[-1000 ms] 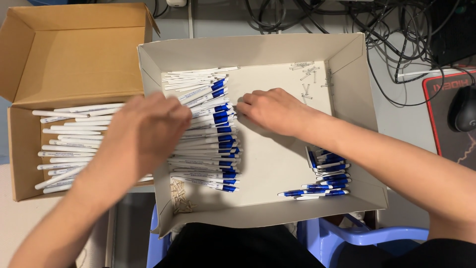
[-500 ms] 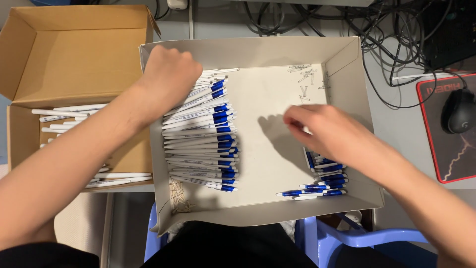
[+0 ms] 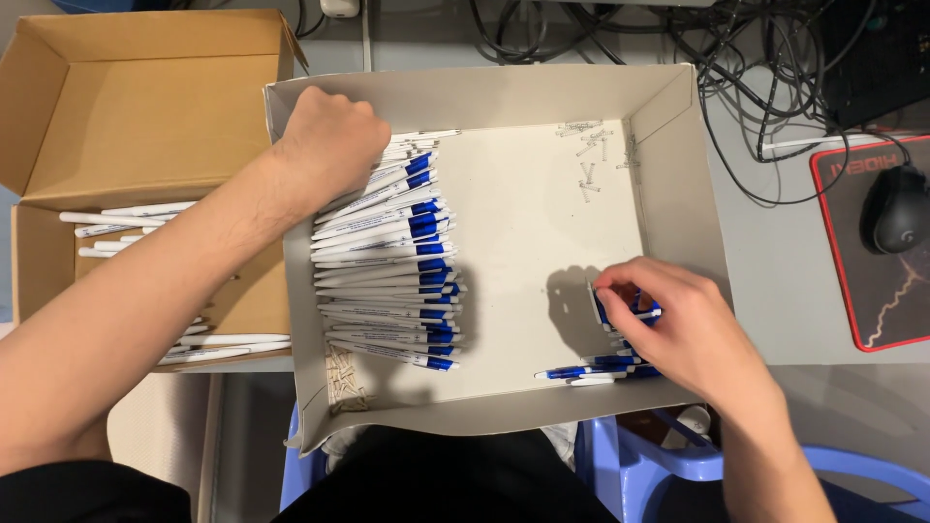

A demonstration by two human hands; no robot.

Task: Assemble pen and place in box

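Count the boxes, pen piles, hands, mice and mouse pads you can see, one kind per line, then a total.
Boxes: 2, brown box, grey box
Pen piles: 3
Hands: 2, left hand, right hand
Computer mice: 1
Mouse pads: 1
Total: 9

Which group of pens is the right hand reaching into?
The small loose pile of blue-and-white pens at the grey tray's near right corner, under the right hand; the large neat stack lies by the left hand.

Even, bright overhead lighting is seen; soft shadows are cast left of the hands; focus is sharp throughout.
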